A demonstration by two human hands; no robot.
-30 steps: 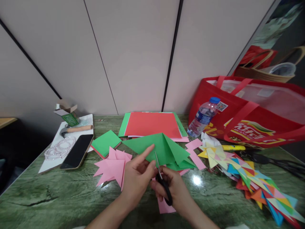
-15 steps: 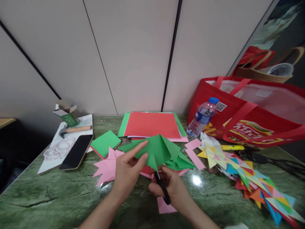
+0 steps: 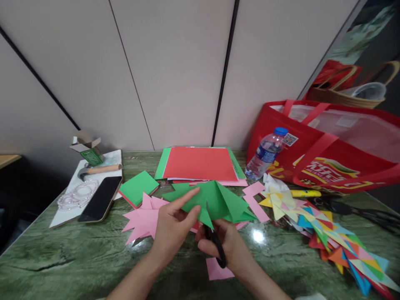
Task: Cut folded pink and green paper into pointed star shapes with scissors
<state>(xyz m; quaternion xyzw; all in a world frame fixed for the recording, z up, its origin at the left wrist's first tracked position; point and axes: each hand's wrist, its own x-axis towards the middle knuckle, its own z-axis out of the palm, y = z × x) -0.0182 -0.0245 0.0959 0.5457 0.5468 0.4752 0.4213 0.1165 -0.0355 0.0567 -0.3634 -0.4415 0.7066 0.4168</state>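
Note:
My left hand (image 3: 175, 218) pinches a folded, pointed sheet of green paper (image 3: 211, 198) between thumb and fingers, holding it up over the table. Black-handled scissors (image 3: 217, 246) are in my right hand (image 3: 229, 243), with its fingers in and around the handles. The blades reach up into the lower edge of the green paper, where a slit separates a narrow triangular flap. Beneath and left of my left hand lie pink zigzag-cut papers (image 3: 143, 216). A small pink paper piece (image 3: 218, 270) rests below the scissors.
At the back lies a stack of sheets topped by red paper (image 3: 200, 163). Green paper squares (image 3: 138, 186), a phone (image 3: 100, 199) and a hammer (image 3: 101, 169) sit left. On the right stand a water bottle (image 3: 265, 154), a red bag (image 3: 312, 141) and a colourful folded-paper chain (image 3: 337, 237).
Both hands have shifted slightly right and down with the green paper and the scissors. The paper is tilted flatter, and the cut flap now points further right.

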